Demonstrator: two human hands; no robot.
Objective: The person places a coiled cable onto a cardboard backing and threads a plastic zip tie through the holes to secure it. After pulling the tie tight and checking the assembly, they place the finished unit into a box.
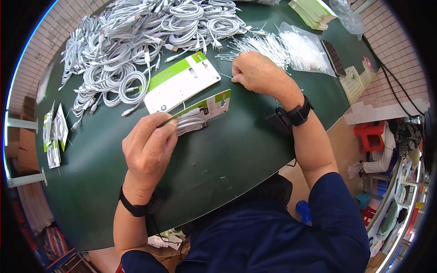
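Note:
My left hand (150,143) is closed on a green-and-white packaging card (221,102). A coiled white USB cable (190,123) lies against that card, gripped together with it, above the table. My right hand (257,70) has its fingers pinched on a thin white zip tie (225,75), whose end points left. Just beyond that hand spreads a loose heap of white zip ties (264,48). A stack of flat green-and-white cards (182,84) rests on the table between the hands and the cables.
A large heap of coiled white cables (132,43) covers the far left. Carded cables (54,132) lie at the left edge. At the right are a clear bag of zip ties (307,52), a dark phone (333,58) and another card stack (312,12). A red stool (369,135) stands beyond the table.

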